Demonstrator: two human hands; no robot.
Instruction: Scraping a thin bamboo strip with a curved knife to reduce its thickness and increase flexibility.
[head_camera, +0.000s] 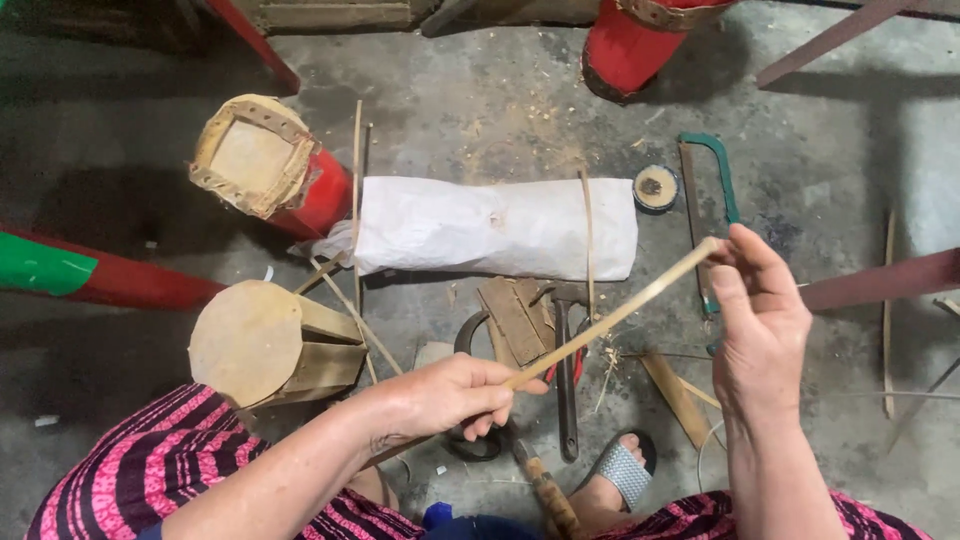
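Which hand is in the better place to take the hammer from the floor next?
Probably the left hand. It grips the lower end of the bamboo strip just beside the hammer; the right hand pinches the strip's far end, farther away.

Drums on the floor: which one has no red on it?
The plain tan drum nearest the left hand, lying on its side. The drum above it has a red body.

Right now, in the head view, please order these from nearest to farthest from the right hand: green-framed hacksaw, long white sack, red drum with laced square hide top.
From the right hand:
1. Green-framed hacksaw, just above it.
2. Long white sack, centre.
3. Red drum with laced square hide top, far left.
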